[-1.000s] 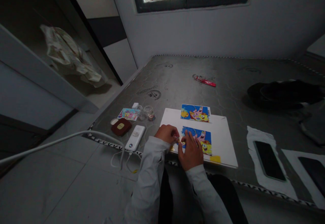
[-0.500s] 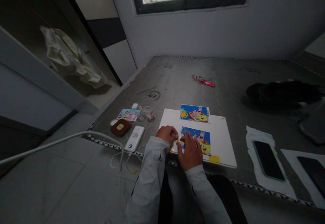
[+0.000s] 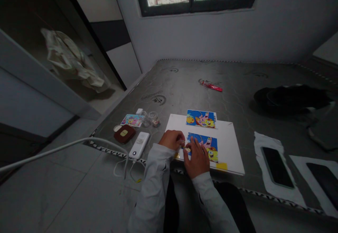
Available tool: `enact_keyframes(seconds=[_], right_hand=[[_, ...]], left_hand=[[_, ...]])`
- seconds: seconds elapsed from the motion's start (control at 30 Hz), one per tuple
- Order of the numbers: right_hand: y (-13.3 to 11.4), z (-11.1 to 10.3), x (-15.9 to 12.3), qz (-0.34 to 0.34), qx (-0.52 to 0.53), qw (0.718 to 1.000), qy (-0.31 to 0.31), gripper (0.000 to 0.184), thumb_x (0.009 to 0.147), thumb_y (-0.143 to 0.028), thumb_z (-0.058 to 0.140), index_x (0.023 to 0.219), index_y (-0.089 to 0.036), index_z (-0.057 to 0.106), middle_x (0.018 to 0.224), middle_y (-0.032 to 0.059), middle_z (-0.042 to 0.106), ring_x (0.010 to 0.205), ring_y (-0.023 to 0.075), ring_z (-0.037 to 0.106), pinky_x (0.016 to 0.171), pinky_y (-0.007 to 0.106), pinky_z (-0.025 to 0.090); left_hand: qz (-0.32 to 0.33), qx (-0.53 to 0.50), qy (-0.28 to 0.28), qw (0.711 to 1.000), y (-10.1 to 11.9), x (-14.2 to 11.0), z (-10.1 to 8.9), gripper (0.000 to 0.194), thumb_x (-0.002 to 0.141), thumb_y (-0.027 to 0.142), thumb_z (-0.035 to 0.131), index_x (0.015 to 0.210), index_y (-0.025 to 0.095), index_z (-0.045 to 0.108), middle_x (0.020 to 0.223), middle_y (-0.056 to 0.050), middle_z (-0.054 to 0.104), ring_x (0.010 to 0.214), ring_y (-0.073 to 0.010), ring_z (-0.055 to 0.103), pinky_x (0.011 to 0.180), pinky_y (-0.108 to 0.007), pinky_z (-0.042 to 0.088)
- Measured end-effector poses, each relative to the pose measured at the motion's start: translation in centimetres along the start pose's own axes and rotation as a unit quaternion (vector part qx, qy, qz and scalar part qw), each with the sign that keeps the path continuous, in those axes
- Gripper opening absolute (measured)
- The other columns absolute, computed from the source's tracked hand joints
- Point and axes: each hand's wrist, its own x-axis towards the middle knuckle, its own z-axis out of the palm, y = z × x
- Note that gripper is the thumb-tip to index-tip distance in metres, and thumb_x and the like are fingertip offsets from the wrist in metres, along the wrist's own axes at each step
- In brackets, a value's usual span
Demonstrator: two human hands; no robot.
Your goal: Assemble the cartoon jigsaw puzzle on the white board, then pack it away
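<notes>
SpongeBob card lies under the right hand at lower centre of frame, likely light and bendable, best held by edges; left hand pinches thin pale item, right-hand grip unclear.

Pale grey long sleeves, loose, creased; plain dark trousers.

A person's two pale-sleeved forearms reach forward, bringing the hands close together. The left hand turns inward, fingers curled, its fingertip grip too small to make out. The right hand rests palm down, fingers extended, thumb apart.
</notes>
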Motion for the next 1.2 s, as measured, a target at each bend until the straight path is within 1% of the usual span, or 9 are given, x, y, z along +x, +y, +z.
enact_keyframes(seconds=[0.17, 0.4, 0.57, 0.73, 0.8, 0.9, 0.97, 1.1, 1.2], right_hand=[[-0.2, -0.2, -0.1, 0.002, 0.009, 1.000, -0.009, 0.025, 0.093, -0.030, 0.044, 0.108, -0.022, 0.063, 0.144, 0.0079, 0.050, 0.137, 0.0221, 0.040, 0.113, 0.044, 0.025], [-0.3, -0.5, 0.3, 0.046, 0.034, 0.998, -0.023, 0.033, 0.099, -0.029, 0.033, 0.107, -0.019, 0.064, 0.143, 0.0074, 0.052, 0.135, 0.0196, 0.042, 0.112, 0.043, 0.026], [-0.1, -0.3, 0.3, 0.042, 0.032, 0.998, -0.019, 0.038, 0.100, -0.026, 0.030, 0.119, -0.017, 0.062, 0.142, 0.0079, 0.053, 0.135, 0.0195, 0.043, 0.112, 0.041, 0.027], [0.2, 0.1, 0.3, 0.055, 0.034, 0.998, -0.011, 0.045, 0.100, -0.027, 0.027, 0.137, -0.013, 0.050, 0.140, 0.0101, 0.055, 0.135, 0.0175, 0.043, 0.113, 0.039, 0.026], [0.4, 0.3, 0.2, 0.055, 0.039, 0.998, -0.010, 0.047, 0.101, -0.027, 0.025, 0.138, -0.011, 0.049, 0.141, 0.0107, 0.053, 0.136, 0.0173, 0.042, 0.113, 0.039, 0.026], [0.6, 0.3, 0.1, 0.052, 0.047, 0.997, -0.014, 0.047, 0.101, -0.027, 0.024, 0.138, -0.011, 0.048, 0.141, 0.0103, 0.053, 0.136, 0.0166, 0.041, 0.113, 0.038, 0.025], [0.5, 0.3, 0.1, 0.046, 0.046, 0.998, -0.015, 0.046, 0.101, -0.025, 0.025, 0.138, -0.012, 0.048, 0.142, 0.0097, 0.052, 0.137, 0.0166, 0.040, 0.113, 0.038, 0.024], [0.4, 0.1, 0.1, 0.045, 0.049, 0.998, -0.015, 0.043, 0.100, -0.024, 0.028, 0.136, -0.013, 0.049, 0.142, 0.0090, 0.053, 0.137, 0.0177, 0.041, 0.113, 0.040, 0.024], [0.4, 0.0, 0.2, 0.049, 0.074, 0.996, -0.013, 0.038, 0.099, -0.028, 0.032, 0.125, -0.016, 0.057, 0.142, 0.0086, 0.053, 0.136, 0.0190, 0.042, 0.112, 0.042, 0.024]], left_hand=[[-0.003, -0.018, 0.034, 0.999, 0.2, -0.2, -0.4, 0.014, 0.073, 0.021, 0.069, 0.087, 0.019, 0.074, 0.080, -0.002, 0.073, 0.075, -0.0138, 0.064, 0.073, -0.023, 0.045], [-0.011, -0.058, 0.008, 0.998, -0.4, 0.6, 0.7, 0.019, 0.072, 0.025, 0.070, 0.089, 0.018, 0.075, 0.081, -0.002, 0.074, 0.075, -0.0135, 0.064, 0.072, -0.023, 0.046], [-0.003, -0.067, 0.008, 0.998, -0.4, 0.8, 1.1, 0.018, 0.072, 0.024, 0.071, 0.089, 0.017, 0.075, 0.081, -0.002, 0.074, 0.074, -0.0130, 0.063, 0.072, -0.022, 0.046], [0.004, -0.060, 0.018, 0.998, -0.2, 0.8, 1.4, 0.017, 0.074, 0.024, 0.070, 0.089, 0.019, 0.074, 0.080, -0.001, 0.073, 0.073, -0.0123, 0.063, 0.071, -0.022, 0.044], [0.026, -0.062, 0.017, 0.998, 0.0, 0.7, 1.3, 0.015, 0.075, 0.022, 0.069, 0.089, 0.018, 0.073, 0.079, 0.000, 0.072, 0.074, -0.0122, 0.063, 0.071, -0.022, 0.044], [0.096, -0.073, 0.014, 0.993, 0.0, 0.7, 0.9, 0.012, 0.078, 0.020, 0.066, 0.088, 0.017, 0.071, 0.082, -0.001, 0.071, 0.078, -0.0120, 0.062, 0.074, -0.021, 0.044], [0.123, -0.081, 0.037, 0.988, -0.4, 0.8, 0.5, 0.012, 0.080, 0.022, 0.064, 0.088, 0.016, 0.070, 0.086, -0.002, 0.071, 0.080, -0.0121, 0.062, 0.077, -0.021, 0.045], [0.075, -0.106, 0.096, 0.987, -1.4, 0.7, 0.0, 0.014, 0.081, 0.026, 0.064, 0.089, 0.016, 0.069, 0.084, -0.003, 0.071, 0.078, -0.0123, 0.062, 0.076, -0.022, 0.046], [0.009, -0.113, 0.086, 0.990, -1.8, 0.5, 0.1, 0.017, 0.077, 0.028, 0.069, 0.088, 0.015, 0.071, 0.080, -0.003, 0.072, 0.073, -0.0126, 0.062, 0.071, -0.023, 0.045]])
